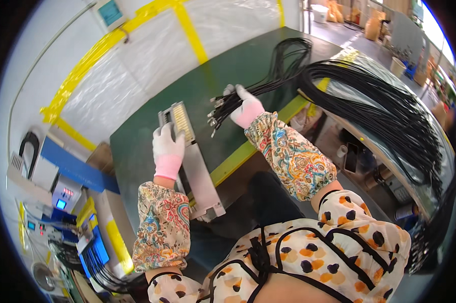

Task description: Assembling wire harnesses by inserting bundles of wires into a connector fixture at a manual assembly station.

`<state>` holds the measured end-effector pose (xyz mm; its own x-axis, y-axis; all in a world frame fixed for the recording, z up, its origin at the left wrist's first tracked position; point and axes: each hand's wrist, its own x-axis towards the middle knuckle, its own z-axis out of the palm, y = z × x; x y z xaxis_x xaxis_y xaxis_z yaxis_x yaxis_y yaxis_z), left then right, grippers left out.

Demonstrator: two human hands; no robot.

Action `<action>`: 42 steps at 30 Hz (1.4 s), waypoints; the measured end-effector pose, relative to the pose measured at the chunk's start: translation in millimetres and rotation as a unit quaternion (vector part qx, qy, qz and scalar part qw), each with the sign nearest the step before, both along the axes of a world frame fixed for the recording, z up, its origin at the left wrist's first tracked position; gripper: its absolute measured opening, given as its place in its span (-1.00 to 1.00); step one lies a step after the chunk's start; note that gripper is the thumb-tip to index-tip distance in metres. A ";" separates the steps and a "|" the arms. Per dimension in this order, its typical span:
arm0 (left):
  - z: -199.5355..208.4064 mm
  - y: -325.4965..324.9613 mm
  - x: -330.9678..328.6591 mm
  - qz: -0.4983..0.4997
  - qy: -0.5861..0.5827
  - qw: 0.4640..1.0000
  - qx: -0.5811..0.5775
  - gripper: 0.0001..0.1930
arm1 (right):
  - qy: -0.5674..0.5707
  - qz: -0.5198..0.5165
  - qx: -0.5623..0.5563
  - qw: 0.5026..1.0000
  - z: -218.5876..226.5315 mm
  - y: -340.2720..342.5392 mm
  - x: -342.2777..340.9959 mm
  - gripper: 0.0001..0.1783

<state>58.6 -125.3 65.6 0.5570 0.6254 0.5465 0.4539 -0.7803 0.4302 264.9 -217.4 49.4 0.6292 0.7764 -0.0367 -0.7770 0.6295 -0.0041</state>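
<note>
A long pale metal fixture [201, 174] lies aslant on the green-topped table, with a row of yellowish slots [181, 120] along its far part. My left hand [168, 145], in a white glove with a pink cuff, grips the far part of this fixture beside the slots, its fingertips partly hidden. To the right, my right hand [247, 108], gloved alike, is closed round a bundle of black cables [274, 87]. Small metal connectors [212, 119] stick out to the left of that hand, apart from the fixture. The cables loop back over the table's far right.
A thick heap of black cables [384, 103] hangs over a plastic-covered surface at right. Yellow tape [234, 160] edges the green table [142, 126]. Below at right, a shelf holds a phone [351, 160]. Electronic boxes [65, 192] and more cables stand at lower left.
</note>
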 end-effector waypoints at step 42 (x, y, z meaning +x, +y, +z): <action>-7.2 49.7 -58.9 0.021 -0.016 0.977 -0.210 -0.73 | -0.959 -0.205 -0.153 0.125 34.5 58.1 -61.2 -0.85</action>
